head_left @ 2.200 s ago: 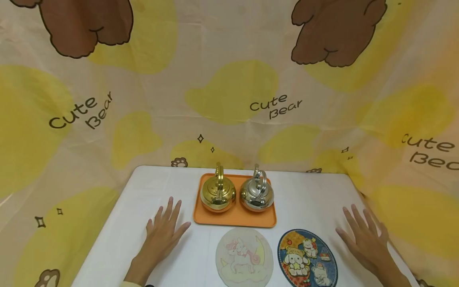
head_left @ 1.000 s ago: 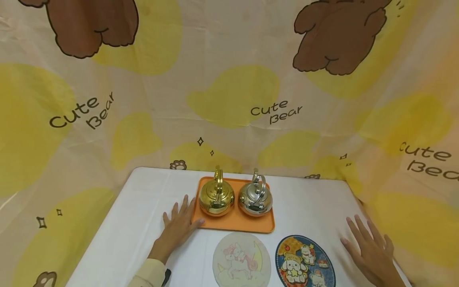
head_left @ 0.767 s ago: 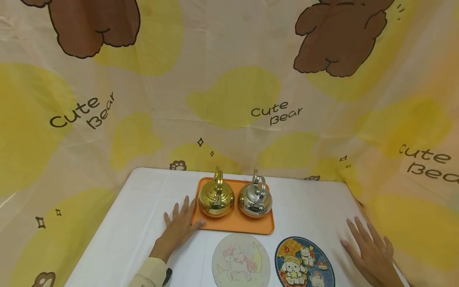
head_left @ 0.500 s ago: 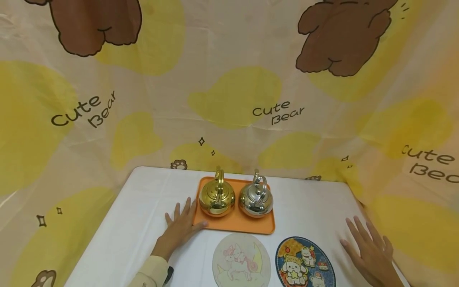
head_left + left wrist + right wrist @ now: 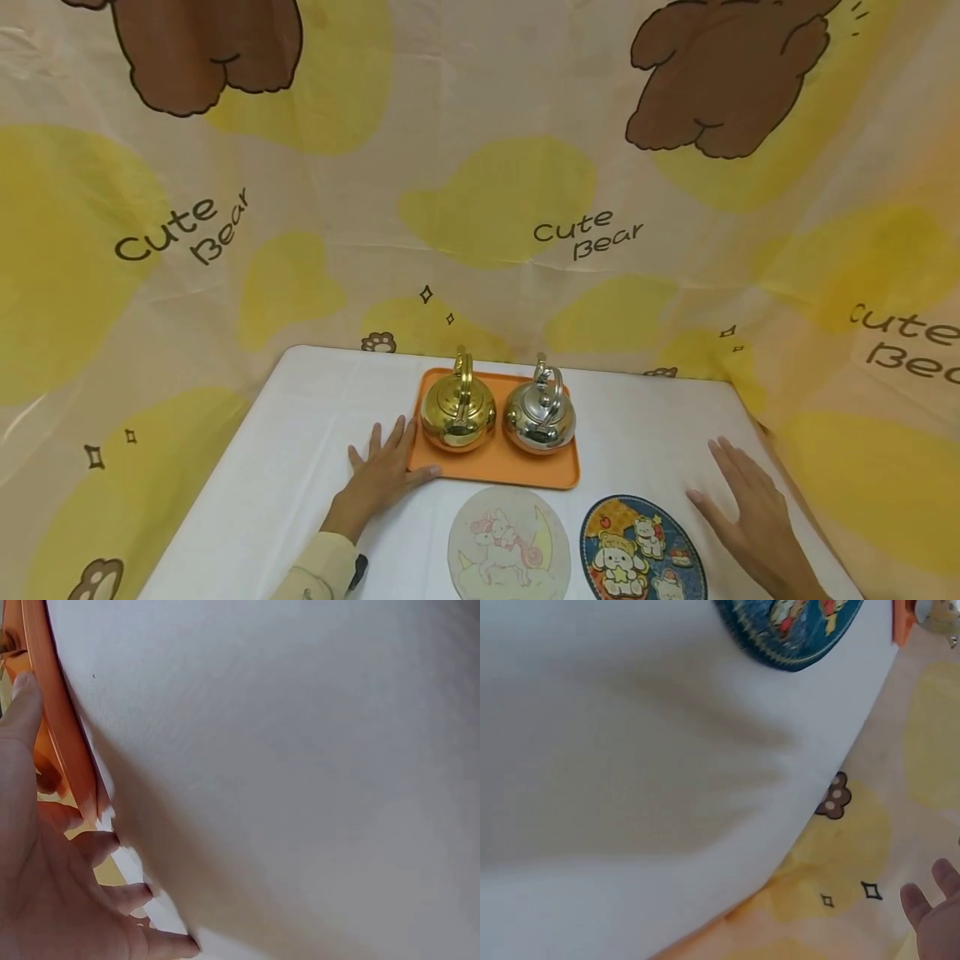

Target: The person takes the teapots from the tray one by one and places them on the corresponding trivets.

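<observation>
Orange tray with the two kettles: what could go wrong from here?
1. Only the left hand is at the orange tray; the right hand is well clear. A one-sided lift could tilt it and slide the kettles.
2. The gold kettle and silver kettle stand close together; a jolt might knock them.
3. The pale round mat lies just in front; pulling the tray nearer could shift it.

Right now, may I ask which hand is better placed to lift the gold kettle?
Probably the left hand, at the edge of the orange tray under the gold kettle; the right hand is farther away.
</observation>
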Motion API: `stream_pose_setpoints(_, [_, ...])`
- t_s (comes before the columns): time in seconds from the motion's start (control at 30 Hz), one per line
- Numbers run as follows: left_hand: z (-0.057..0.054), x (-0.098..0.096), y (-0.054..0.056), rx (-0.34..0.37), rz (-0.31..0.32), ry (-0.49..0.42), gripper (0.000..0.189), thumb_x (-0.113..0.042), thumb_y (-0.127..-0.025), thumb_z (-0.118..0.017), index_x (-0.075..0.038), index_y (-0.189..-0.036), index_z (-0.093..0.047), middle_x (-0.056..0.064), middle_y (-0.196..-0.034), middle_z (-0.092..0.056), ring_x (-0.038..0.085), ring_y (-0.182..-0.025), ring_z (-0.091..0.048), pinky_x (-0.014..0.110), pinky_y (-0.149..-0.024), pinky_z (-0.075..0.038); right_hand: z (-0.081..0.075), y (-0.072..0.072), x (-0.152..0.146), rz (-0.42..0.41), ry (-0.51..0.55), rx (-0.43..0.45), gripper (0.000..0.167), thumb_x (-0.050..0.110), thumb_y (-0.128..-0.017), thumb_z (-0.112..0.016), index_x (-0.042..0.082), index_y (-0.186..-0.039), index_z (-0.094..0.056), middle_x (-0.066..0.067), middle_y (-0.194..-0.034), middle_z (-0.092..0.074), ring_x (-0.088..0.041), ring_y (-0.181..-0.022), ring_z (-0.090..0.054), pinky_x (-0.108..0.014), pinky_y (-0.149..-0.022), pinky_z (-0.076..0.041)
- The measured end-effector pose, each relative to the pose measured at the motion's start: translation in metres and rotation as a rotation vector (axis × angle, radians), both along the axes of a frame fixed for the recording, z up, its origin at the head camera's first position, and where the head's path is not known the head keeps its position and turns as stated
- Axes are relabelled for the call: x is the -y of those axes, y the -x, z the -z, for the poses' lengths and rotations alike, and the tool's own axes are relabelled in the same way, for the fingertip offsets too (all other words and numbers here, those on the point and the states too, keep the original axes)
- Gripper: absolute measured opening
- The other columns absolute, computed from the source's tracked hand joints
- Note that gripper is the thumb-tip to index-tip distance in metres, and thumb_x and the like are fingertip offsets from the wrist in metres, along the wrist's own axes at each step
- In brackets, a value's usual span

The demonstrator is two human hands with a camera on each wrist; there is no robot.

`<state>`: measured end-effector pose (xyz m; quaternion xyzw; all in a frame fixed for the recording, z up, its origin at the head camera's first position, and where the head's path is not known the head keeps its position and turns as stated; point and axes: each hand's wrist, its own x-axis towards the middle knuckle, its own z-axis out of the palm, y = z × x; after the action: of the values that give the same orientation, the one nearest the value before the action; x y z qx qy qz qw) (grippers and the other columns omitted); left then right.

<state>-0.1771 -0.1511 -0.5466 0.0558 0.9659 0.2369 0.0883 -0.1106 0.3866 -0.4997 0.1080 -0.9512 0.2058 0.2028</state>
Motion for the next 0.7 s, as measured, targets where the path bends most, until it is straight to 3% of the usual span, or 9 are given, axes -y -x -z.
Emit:
stream_pose_setpoints(0.2, [-0.002,-0.001,0.001,0.004,-0.002,0.009,0.106,-0.074,-0.094,-0.061,-0.008,-0.169,-0.024,0.020,-0.175,-0.021,0.061,-0.157,-0.009,0.091,-0.110,-0.001,-0.010,0.000,0.011,-0.031,0.146,0.050,0.086,0.020,-0.096,-0.080,0.016,-0.168,-0.033,-0.030,-0.164,-0.038,-0.061,-0.142,-0.037,-0.074,-0.122,-0.017])
stream_pose_setpoints(0.3, [-0.002,-0.001,0.000,0.011,-0.006,0.010,0.106,-0.073,-0.095,-0.061,-0.007,-0.169,-0.024,0.021,-0.175,-0.021,0.061,-0.157,-0.009,0.090,-0.110,-0.001,-0.013,-0.001,0.020,0.010,0.177,0.067,0.086,0.023,-0.097,-0.080,0.022,-0.168,-0.033,-0.026,-0.164,-0.042,-0.047,-0.139,-0.045,-0.037,-0.127,-0.030])
stream_pose_setpoints(0.37, [-0.003,-0.001,-0.001,0.016,-0.010,0.007,0.105,-0.072,-0.095,-0.062,-0.007,-0.169,-0.024,0.021,-0.175,-0.020,0.061,-0.157,-0.009,0.090,-0.110,-0.001,-0.015,-0.003,0.026,0.036,0.181,0.058,0.085,0.025,-0.097,-0.080,0.025,-0.168,-0.034,-0.022,-0.163,-0.045,-0.028,-0.136,-0.049,-0.012,-0.113,-0.032])
stream_pose_setpoints(0.43, [-0.004,-0.001,-0.002,0.020,-0.011,0.003,0.105,-0.071,-0.095,-0.062,-0.007,-0.169,-0.024,0.021,-0.175,-0.020,0.061,-0.157,-0.008,0.090,-0.110,-0.001,-0.018,-0.004,0.032,0.051,0.185,0.053,0.084,0.026,-0.097,-0.080,0.028,-0.167,-0.035,-0.019,-0.162,-0.048,-0.006,-0.131,-0.048,0.001,-0.093,-0.028])
stream_pose_setpoints(0.57, [-0.005,-0.002,-0.002,0.026,-0.010,0.006,0.104,-0.070,-0.096,-0.061,-0.008,-0.169,-0.023,0.020,-0.175,-0.019,0.060,-0.158,-0.007,0.090,-0.111,0.000,-0.024,-0.006,0.044,0.032,0.219,0.055,0.082,0.025,-0.099,-0.079,0.031,-0.167,-0.034,-0.017,-0.162,-0.048,0.023,-0.129,-0.034,0.003,-0.093,-0.032])
stream_pose_setpoints(0.7, [-0.004,-0.003,-0.002,0.027,-0.012,-0.001,0.103,-0.069,-0.096,-0.062,-0.008,-0.169,-0.023,0.020,-0.175,-0.019,0.059,-0.158,-0.007,0.089,-0.111,0.001,-0.027,-0.007,0.055,0.003,0.263,0.063,0.079,0.022,-0.100,-0.077,0.033,-0.166,-0.035,-0.015,-0.162,-0.047,0.026,-0.133,-0.030,0.004,-0.096,-0.033])
